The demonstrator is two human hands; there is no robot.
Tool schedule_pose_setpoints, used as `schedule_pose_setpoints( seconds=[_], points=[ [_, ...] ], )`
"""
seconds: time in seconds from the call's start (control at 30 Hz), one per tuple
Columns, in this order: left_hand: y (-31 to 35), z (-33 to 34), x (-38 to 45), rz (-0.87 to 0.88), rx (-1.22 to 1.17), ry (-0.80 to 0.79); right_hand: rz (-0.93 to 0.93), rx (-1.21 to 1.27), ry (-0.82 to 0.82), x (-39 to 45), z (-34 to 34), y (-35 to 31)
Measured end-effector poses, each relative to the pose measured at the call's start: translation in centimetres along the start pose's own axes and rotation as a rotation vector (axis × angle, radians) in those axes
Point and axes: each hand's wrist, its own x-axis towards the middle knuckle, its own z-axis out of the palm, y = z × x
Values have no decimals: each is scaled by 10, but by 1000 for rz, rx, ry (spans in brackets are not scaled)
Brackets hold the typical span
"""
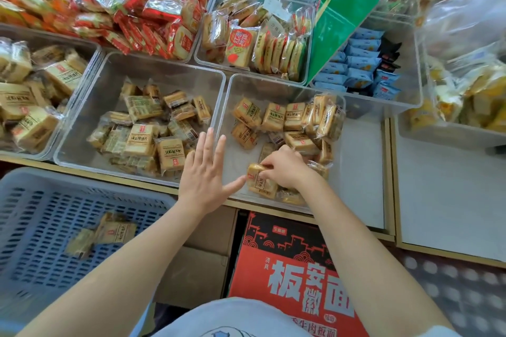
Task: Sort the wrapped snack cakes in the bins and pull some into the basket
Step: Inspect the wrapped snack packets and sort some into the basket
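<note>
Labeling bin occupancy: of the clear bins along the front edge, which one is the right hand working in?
The front bin right of centre: the right hand holds a wrapped cake inside its near corner. The left hand hovers flat beside it.

I see a white desk point(361, 172) with pale wooden edging under even daylight. Below its front edge a red printed carton point(287, 268) stands beside plain cardboard boxes point(202, 268); right of the carton, grey dotted floor point(451, 295).
</note>
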Motion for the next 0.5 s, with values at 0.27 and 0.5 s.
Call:
schedule_pose_setpoints(
  seconds=[0.27, 0.5],
  points=[
    [9, 14, -20, -7, 41, -33, -57, -175, -111, 16, 11, -1],
    [10, 15, -20, -12, 50, -15, -5, -245, -270, 23, 0, -11]
  ],
)
